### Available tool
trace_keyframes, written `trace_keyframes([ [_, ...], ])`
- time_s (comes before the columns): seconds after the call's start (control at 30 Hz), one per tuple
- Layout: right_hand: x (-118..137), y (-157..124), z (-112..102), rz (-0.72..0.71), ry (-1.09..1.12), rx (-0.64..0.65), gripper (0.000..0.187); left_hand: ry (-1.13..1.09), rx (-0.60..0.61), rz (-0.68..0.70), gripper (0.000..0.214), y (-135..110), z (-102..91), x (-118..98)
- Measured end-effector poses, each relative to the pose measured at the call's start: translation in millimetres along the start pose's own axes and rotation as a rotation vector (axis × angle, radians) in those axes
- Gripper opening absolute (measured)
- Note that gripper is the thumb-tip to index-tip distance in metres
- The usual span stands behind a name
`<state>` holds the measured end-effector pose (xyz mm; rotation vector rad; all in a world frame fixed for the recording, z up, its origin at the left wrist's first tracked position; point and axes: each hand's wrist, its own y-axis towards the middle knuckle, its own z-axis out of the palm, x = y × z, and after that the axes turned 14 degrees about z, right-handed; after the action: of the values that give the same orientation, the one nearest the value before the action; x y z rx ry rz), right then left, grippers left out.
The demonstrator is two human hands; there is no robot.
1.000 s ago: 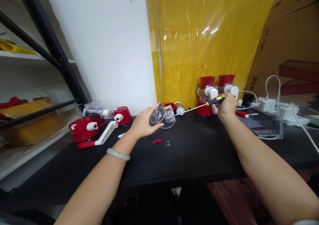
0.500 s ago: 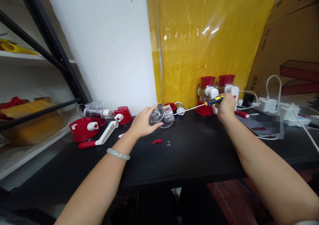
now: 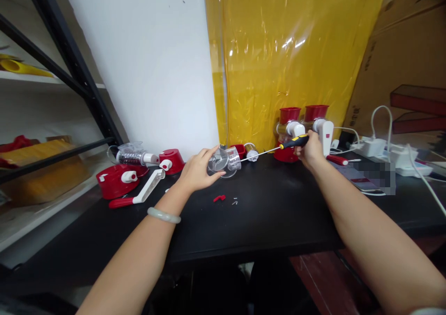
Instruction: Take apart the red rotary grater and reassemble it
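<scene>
Left hand [image 3: 198,170], fingers around a clear plastic part [image 3: 232,156] near the back edge of the tabletop [image 3: 272,213]; right hand [image 3: 311,151] grips a screwdriver [image 3: 294,141] pointing left toward it.

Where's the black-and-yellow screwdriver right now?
In the head view, right of centre: the black-and-yellow screwdriver is in the right hand, its shaft pointing left to the clear plastic part in the left hand.

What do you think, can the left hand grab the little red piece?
Probably not: the left hand holds the clear plastic part, though nothing seems to block the red piece nearby.
</scene>
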<state>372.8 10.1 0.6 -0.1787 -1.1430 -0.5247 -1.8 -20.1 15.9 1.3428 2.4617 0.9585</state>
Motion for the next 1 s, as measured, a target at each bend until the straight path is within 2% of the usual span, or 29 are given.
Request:
trace_keyframes([
  [0.1,2,-1,2,0.143,0.081,0.003,0.027,0.010,0.006,-0.014,0.079,-1,0.6,3],
  [0.17,4,-3,3,0.160,0.075,0.045,0.022,0.004,-0.006,-0.032,0.079,-2,1.1,5],
  [0.3,4,-9,3,0.075,0.005,0.096,0.014,0.007,-0.020,-0.063,0.078,-3,1.6,6],
  [0.47,-1,-11,1,-0.045,-0.066,0.108,0.023,0.009,-0.038,-0.093,0.078,-4,2.4,7],
  [0.53,-3,-9,0,-0.037,-0.083,0.082,0.028,0.009,-0.047,-0.098,0.078,-4,2.6,7],
  [0.63,-2,-7,0,0.059,-0.045,0.103,0.036,0.015,-0.060,-0.101,0.077,-5,2.5,9],
  [0.7,1,-9,1,0.080,0.001,0.173,0.032,0.018,-0.061,-0.103,0.077,-5,2.3,9],
  [0.8,4,-13,2,0.002,0.019,0.248,0.019,0.024,-0.046,-0.115,0.077,-5,2.2,9],
  [0.87,4,-13,2,-0.048,-0.025,0.223,0.018,0.025,-0.040,-0.119,0.078,-4,2.1,8],
  [1.0,0,-9,-2,-0.098,-0.202,0.071,0.032,0.024,-0.052,-0.094,0.078,-4,2.0,8],
])
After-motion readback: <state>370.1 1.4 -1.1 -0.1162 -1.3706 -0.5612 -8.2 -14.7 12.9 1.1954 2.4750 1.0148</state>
